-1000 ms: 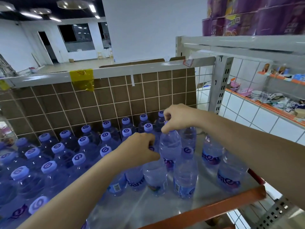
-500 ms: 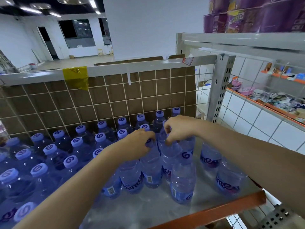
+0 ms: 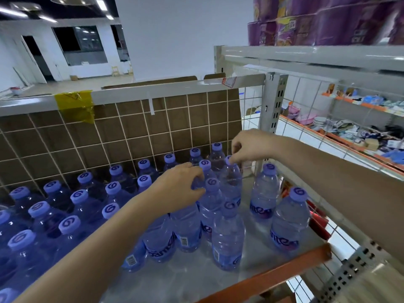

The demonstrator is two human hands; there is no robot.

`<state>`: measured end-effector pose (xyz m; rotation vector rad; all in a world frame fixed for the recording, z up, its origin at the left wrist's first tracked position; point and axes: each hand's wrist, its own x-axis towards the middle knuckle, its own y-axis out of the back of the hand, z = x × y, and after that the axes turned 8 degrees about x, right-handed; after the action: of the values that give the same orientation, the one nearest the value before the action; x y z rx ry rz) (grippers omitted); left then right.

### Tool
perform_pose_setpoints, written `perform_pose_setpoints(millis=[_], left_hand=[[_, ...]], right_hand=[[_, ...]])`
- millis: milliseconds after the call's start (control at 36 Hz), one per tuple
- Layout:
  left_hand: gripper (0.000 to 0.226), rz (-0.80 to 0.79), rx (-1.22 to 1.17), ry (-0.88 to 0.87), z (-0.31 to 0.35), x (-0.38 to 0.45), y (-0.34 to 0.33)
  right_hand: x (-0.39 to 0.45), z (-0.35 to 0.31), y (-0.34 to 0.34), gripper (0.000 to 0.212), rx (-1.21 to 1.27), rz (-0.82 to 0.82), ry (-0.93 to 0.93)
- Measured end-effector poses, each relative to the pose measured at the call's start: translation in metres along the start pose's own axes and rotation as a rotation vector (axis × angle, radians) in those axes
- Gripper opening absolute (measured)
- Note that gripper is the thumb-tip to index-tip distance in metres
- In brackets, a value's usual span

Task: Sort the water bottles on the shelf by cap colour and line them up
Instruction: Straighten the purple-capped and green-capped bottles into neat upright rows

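While left hand (image 3: 179, 189) keeps gripping its bottle (image 3: 188, 228), right hand (image 3: 249, 145) now pinches a farther cap (image 3: 228, 159)

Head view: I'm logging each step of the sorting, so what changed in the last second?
The right hand carried the clear purple-capped water bottle it pinches by the cap from the front cluster back toward the brown wire-grid back panel. The left hand followed, gripping another bottle's top. The two bottles standing apart on the right of the grey metal shelf stayed put.
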<state>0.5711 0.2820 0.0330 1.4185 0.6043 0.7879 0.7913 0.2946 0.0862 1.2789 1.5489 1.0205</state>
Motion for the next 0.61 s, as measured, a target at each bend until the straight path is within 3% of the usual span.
perform_pose_setpoints(millis=[139,306,500,611], left_hand=[[0.021,-0.003,-0.031,-0.009,0.010,0.008,-0.001],[0.033,-0.012,-0.026,-0.016,0.016,0.017,-0.006],[0.045,-0.122,-0.037,0.019,0.019,0.027,-0.017],[0.023,-0.111,-0.037,0.024,0.017,0.032,-0.025]], right_hand=[[-0.011,0.031,0.005,0.033,-0.216,0.025,-0.157],[-0.024,0.057,-0.002,0.037,-0.090,-0.087,-0.287],[-0.028,0.062,-0.015,0.028,0.024,-0.015,-0.179],[-0.026,0.057,-0.018,0.020,0.040,-0.030,-0.126]])
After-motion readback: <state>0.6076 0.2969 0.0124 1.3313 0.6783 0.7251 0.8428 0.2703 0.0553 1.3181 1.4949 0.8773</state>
